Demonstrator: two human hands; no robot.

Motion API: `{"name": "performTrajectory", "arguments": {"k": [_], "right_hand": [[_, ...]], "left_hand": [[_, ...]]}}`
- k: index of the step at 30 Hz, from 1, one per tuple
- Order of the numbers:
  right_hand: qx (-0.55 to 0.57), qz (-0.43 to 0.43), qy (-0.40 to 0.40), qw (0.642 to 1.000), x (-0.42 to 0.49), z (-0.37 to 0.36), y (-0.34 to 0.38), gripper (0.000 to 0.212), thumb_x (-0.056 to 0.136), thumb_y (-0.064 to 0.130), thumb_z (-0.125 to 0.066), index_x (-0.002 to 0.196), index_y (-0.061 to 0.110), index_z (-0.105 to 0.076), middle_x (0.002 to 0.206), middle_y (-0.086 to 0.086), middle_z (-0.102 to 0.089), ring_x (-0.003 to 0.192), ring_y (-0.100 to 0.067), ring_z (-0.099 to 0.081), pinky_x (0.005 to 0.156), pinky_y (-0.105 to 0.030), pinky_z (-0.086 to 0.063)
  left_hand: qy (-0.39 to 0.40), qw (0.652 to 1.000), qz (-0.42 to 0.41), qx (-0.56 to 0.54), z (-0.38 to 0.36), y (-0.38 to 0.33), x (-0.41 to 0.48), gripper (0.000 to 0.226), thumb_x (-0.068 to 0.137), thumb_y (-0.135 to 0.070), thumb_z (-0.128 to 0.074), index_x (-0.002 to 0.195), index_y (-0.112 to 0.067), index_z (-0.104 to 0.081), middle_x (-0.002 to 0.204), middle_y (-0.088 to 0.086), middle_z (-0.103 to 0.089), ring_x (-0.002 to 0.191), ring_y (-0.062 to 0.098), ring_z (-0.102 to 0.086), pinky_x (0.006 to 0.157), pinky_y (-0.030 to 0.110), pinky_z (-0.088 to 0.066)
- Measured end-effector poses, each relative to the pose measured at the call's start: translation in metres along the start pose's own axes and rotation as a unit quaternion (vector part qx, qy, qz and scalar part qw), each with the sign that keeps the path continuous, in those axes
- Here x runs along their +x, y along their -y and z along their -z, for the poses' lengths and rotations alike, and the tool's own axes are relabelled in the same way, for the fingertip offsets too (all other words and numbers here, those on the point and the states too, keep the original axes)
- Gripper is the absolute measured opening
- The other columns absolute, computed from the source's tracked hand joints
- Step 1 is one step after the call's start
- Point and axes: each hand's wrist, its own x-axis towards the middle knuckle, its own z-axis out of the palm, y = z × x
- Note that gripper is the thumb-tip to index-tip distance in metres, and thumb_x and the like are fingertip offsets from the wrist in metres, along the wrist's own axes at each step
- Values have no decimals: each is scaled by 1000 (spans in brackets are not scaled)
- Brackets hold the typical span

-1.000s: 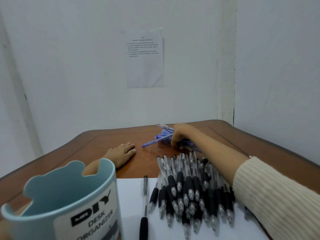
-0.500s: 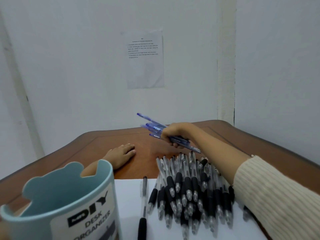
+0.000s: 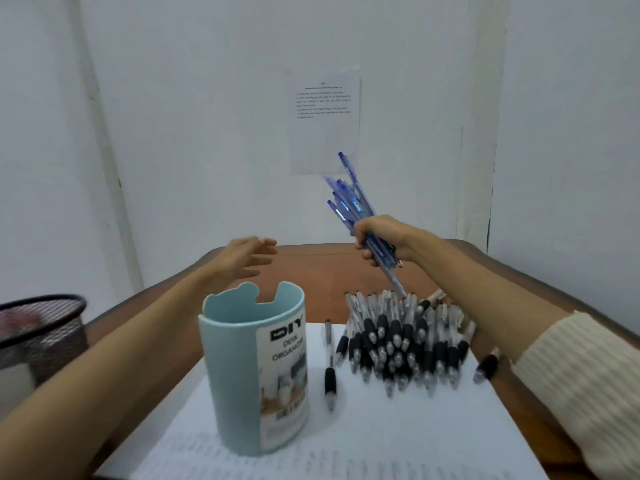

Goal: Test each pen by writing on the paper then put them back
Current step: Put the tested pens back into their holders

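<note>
Right hand (image 3: 380, 240) grips blue pens (image 3: 349, 199) raised above the black pen pile (image 3: 401, 336); left hand (image 3: 247, 256) hovers, fingers spread, behind the organizer (image 3: 254, 368).

We find the organizer (image 3: 252, 368) standing on the paper (image 3: 398, 434), a lone pen (image 3: 329, 365) just right of it, the pen pile (image 3: 401, 337) further right, and a mesh basket (image 3: 45, 334) well to the left.

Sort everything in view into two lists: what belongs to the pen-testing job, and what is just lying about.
Belongs to the job: blue pens gripped in the right hand; pile of black-grip pens; lone pen beside it; paper; desk organizer.
Just lying about: mesh bin; printed sheet on the wall.
</note>
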Motion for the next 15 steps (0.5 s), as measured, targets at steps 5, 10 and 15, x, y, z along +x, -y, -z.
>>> {"name": "performTrajectory", "arguments": {"k": [5,10,15], "right_hand": [[52,50,-40,997,-36,-1,28,9,79,-1,-46,75,7,-49,63,-6,-50,39,-12,-48,42,-20,-44],[162,88,-17,983,-69,-21,62,13,80,1,-42,73,11,-45,61,-3,-48,38,-12,-48,44,-19,-44],[241,121,19,963,-104,-53,91,15,80,1,-41,70,11,-45,56,-2,-48,38,-12,-48,44,-20,-43]], "left_hand": [[-30,988,13,-149,27,-22,-59,49,100,-42,-19,110,-15,-59,124,9,-59,103,20,-60,100,40,-40],[54,979,-9,-197,32,-12,-133,91,67,-84,-34,128,-17,-51,126,3,-59,118,18,-54,104,42,-38],[176,969,-54,-167,20,4,-168,123,34,-88,-62,135,-23,-40,142,1,-45,129,18,-45,109,48,-32]]}}
